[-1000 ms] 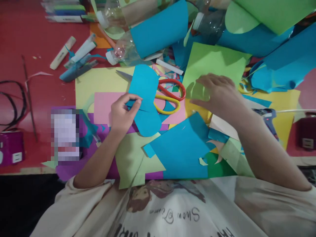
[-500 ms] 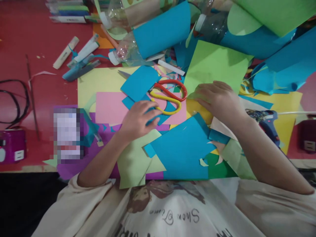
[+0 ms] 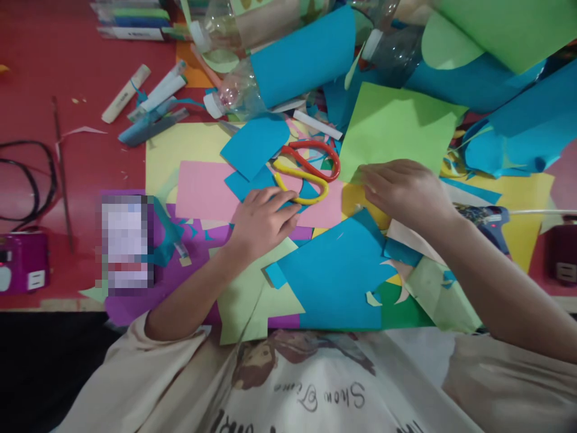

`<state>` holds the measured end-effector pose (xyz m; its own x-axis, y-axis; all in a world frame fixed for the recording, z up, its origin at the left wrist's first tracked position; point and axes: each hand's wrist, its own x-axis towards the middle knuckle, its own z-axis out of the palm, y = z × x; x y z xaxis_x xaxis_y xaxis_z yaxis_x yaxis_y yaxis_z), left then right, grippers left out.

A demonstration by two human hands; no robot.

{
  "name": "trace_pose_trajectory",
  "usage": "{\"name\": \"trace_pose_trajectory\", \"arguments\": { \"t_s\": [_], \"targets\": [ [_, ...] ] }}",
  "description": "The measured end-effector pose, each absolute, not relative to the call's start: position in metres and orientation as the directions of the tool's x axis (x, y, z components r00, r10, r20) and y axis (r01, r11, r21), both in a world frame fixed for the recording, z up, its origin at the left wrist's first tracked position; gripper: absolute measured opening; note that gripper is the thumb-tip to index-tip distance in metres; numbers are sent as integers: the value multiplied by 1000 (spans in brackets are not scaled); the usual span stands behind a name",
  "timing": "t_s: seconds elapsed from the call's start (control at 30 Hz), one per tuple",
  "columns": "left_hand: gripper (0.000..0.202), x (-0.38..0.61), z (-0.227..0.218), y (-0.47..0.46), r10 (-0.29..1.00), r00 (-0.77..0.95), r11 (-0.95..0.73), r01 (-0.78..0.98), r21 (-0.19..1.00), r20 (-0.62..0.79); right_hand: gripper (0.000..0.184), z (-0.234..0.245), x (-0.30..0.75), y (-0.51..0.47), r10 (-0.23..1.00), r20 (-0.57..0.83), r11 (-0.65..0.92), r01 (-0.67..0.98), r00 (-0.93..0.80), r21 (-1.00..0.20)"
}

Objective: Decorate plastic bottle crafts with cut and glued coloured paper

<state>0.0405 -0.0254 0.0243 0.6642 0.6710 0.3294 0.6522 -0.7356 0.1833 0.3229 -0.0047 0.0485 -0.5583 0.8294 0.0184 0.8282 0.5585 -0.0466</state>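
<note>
My left hand (image 3: pixel 265 221) is open, its fingers loosely spread over blue paper beside the yellow handle loop of the scissors (image 3: pixel 322 191). A fingertip seems to touch that loop. The scissors, with one red and one yellow loop, have their blades mostly under a blue paper piece (image 3: pixel 256 144). My right hand (image 3: pixel 403 191) has its fingers pressed together at the near edge of a light green paper sheet (image 3: pixel 396 129), closed on it; the thumb is hidden. Between and below my hands is a large blue paper sheet (image 3: pixel 336 264).
Plastic bottles wrapped in blue paper (image 3: pixel 306 57) lie across the back. Markers (image 3: pixel 126 93) are at the left, near a blurred phone-like object (image 3: pixel 127 240). A hot glue gun (image 3: pixel 489 224) with a pale cord lies beyond my right wrist. Paper scraps surround the scissors.
The view has shifted slightly. My right hand's fingers have drawn together at the green sheet's near edge. My left hand stays close to the scissors' yellow loop.
</note>
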Motion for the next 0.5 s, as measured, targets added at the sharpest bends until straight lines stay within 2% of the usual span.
{"name": "trace_pose_trajectory", "arguments": {
  "t_s": [0.07,0.17,0.23,0.37,0.43,0.5],
  "targets": [
    [30,39,23,-24,697,627,-708,680,193,347,34,49,322,-3,804,14,595,804,-595,1],
    [30,36,20,-23,736,573,-663,718,213,361,31,49,322,-2,850,42,525,851,-525,2],
    [30,36,19,-23,762,547,-635,737,232,347,22,49,325,-1,897,144,435,892,-418,-121],
    [34,35,17,-24,797,534,-600,752,272,281,9,57,331,4,933,355,247,818,-56,-520],
    [35,35,15,-23,802,542,-596,752,281,252,6,66,329,4,926,372,182,778,71,-601],
    [33,34,14,-23,800,547,-600,744,293,248,6,75,322,0,927,369,186,781,61,-597]
  ]
}}
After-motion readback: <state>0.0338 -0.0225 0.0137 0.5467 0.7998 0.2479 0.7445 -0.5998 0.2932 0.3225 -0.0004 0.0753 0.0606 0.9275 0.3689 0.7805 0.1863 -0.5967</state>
